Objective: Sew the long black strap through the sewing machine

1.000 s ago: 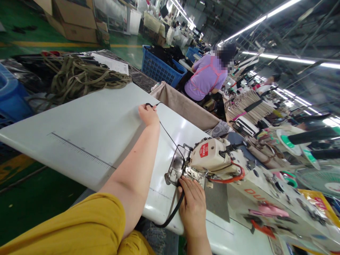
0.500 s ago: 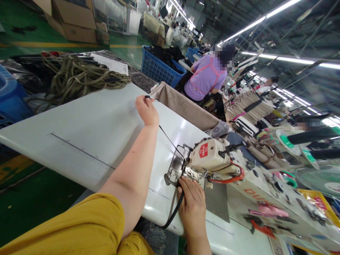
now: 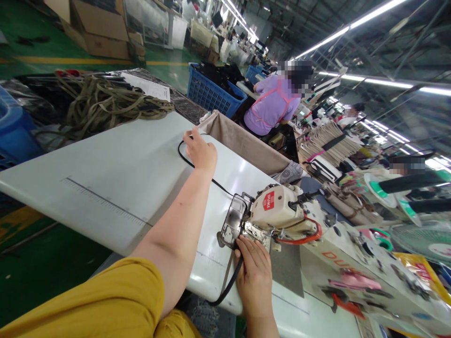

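Note:
A narrow black strap (image 3: 222, 187) runs across the white sewing table (image 3: 116, 159) and under the presser area of a sewing machine (image 3: 278, 204). At the table's far side, my left hand (image 3: 200, 149) is closed with the strap at its fingertips; a small loop bulges out left of the fingers. My right hand (image 3: 254, 270) lies near the needle, fingers together and pressing on the strap, which passes between thumb and fingers. From there the strap's tail curves down over the table's near edge. A metal guide plate (image 3: 234, 220) sits left of the machine head. The needle itself is hidden.
Olive straps (image 3: 112, 101) lie heaped beyond the table's left end. A fabric-lined bin (image 3: 246, 145) borders the far edge. Behind it are a blue crate (image 3: 214, 89) and a person in purple (image 3: 271, 108). Thread cones (image 3: 378, 185) and a fan (image 3: 423, 241) stand right.
My left hand has shifted slightly right and down, its fingers in a different pose. The strap beside it, straight before, now bulges in a slack loop. My right hand has barely moved.

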Demonstrator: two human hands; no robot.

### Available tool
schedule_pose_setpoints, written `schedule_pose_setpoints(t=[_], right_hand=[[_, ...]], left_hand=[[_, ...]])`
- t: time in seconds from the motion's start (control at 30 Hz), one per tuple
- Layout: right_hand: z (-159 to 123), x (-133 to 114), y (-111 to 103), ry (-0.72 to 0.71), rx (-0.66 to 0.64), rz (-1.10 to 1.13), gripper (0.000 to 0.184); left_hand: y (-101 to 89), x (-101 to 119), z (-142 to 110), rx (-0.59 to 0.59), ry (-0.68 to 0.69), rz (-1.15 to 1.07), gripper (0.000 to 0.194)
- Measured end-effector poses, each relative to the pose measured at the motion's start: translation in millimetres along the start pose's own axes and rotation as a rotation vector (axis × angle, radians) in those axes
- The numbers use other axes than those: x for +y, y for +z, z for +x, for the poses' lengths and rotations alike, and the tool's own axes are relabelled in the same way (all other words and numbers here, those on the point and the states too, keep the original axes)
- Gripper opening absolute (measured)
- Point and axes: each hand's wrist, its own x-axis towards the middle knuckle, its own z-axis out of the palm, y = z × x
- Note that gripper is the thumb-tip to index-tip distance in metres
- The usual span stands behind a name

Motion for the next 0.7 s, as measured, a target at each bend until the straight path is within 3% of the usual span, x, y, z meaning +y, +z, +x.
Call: schedule_pose_setpoints(t=[0.1, 0.2, 0.27, 0.33, 0.47, 0.7], right_hand=[[-1, 1, 0, 0.003, -0.013, 0.01, 0.031], [-1, 2, 1, 0.003, -0.027, 0.011, 0.031], [-1, 3, 1, 0.003, -0.029, 0.01, 0.031], [-1, 3, 1, -0.002, -0.02, 0.005, 0.03], [-3, 3, 2, -0.014, -0.013, -0.016, 0.03], [-9, 13, 6, -0.064, 0.029, -0.086, 0.03]], left_hand=[[9.1, 7, -18, -0.307, 0.143, 0.208, 0.042], [21.6, 12, -43, -0.89, 0.488, 0.309, 0.024], [30.2, 13, -58, -1.224, 0.628, 0.319, 0.027], [37.4, 10, -69, -1.375, 0.679, 0.338, 0.03], [44.2, 4, -71, -1.353, 0.657, 0.4, 0.007], [37.4, 3, -56, -1.002, 0.592, 0.412, 0.011]])
